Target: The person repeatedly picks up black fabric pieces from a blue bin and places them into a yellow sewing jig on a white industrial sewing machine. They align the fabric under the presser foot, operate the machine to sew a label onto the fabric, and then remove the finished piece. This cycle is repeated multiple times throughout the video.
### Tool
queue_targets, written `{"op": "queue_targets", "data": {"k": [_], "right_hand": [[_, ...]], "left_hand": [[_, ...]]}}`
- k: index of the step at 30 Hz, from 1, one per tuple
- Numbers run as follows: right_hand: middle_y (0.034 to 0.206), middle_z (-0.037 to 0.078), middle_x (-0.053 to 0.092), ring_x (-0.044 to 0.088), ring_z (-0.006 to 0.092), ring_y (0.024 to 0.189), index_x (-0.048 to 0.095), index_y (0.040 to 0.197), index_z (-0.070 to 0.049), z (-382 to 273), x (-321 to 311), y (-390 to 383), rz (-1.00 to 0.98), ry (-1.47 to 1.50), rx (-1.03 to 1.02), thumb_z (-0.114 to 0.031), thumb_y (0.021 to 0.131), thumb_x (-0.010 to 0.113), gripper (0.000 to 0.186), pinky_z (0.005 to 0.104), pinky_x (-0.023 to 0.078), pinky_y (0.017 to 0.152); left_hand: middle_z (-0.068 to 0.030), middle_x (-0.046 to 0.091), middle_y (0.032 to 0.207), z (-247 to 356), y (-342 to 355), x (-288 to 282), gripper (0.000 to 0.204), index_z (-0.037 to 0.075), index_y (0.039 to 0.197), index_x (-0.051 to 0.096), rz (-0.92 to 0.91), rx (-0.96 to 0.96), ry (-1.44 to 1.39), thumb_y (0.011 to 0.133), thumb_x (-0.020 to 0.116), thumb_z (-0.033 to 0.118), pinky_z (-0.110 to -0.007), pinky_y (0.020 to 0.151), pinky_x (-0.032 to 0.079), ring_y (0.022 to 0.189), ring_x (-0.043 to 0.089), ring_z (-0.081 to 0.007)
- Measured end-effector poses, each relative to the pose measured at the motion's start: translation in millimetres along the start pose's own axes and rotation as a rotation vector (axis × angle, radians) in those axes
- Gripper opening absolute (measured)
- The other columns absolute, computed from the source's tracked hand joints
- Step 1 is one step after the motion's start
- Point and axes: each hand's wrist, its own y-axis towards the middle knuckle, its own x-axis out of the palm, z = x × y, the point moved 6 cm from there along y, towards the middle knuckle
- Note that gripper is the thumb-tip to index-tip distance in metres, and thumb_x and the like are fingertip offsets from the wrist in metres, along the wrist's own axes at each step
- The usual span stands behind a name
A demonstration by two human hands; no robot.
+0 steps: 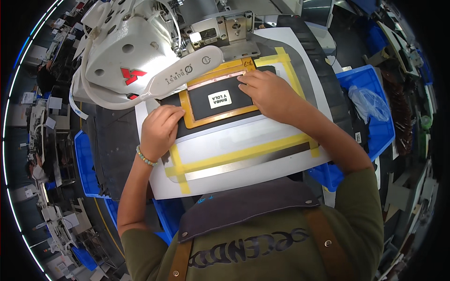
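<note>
Head view: my left hand (161, 126) and right hand (271, 95), both half-curled (whether gripping, I cannot tell), touch opposite sides of one yellow rectangular frame (222, 116) at upper centre, surrounding one flat black panel (199, 100) with one white label (220, 99).

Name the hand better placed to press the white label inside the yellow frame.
Right, most likely: the right hand reaches over the upper right of the yellow frame, its fingertips close to the white label. The left hand is at the frame's left edge, farther off.
</note>
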Motion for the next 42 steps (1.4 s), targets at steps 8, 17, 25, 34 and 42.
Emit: {"op": "queue_targets", "data": {"k": [8,17,25,34,42], "right_hand": [[0.127,0.017,0.067,0.062,0.0282,0.12,0.068,0.116,0.004,-17,4,5,-0.02,-0.167,0.038,-0.004,0.082,0.064,0.035,0.0376,0.053,0.092],[0.122,0.021,0.068,0.064,0.0259,0.107,0.068,0.112,0.006,-23,5,3,0.076,-0.251,-0.012,-0.007,0.083,0.062,0.033,0.0331,0.049,0.08],[0.102,0.014,0.069,0.064,0.0253,0.103,0.069,0.1,0.001,-21,1,13,0.068,-0.252,-0.037,-0.006,0.081,0.063,0.021,0.0337,0.049,0.077],[0.089,0.009,0.067,0.064,0.0246,0.095,0.07,0.087,-0.002,-18,0,22,0.078,-0.163,-0.077,-0.004,0.075,0.065,0.013,0.035,0.049,0.073],[0.089,0.007,0.068,0.063,0.0227,0.094,0.074,0.089,-0.003,-29,7,35,0.077,-0.139,-0.133,-0.006,0.075,0.067,0.016,0.0343,0.05,0.072]], "left_hand": [[-0.0123,0.048,0.155,41,46,51,0.053,0.011,0.143,0.057,-0.218,0.048,-0.043,0.092,0.069,0.024,-0.048,0.114,0.04,0.142,0.045,-0.0353],[-0.0117,0.045,0.158,42,45,59,0.06,0.012,0.147,0.054,-0.252,0.03,-0.016,0.093,0.069,0.034,-0.049,0.118,0.036,0.146,0.04,-0.0357],[-0.0139,0.047,0.155,43,45,61,0.057,0.006,0.141,0.056,-0.24,0.014,-0.022,0.092,0.071,0.032,-0.048,0.115,0.039,0.145,0.042,-0.0349],[-0.0158,0.048,0.154,49,49,65,0.059,0.0,0.141,0.056,-0.227,0.06,-0.047,0.093,0.07,0.033,-0.047,0.116,0.038,0.144,0.042,-0.0348],[-0.0178,0.05,0.151,46,43,62,0.056,0.0,0.14,0.056,-0.222,0.026,-0.028,0.094,0.068,0.03,-0.047,0.116,0.037,0.142,0.044,-0.035]]}}
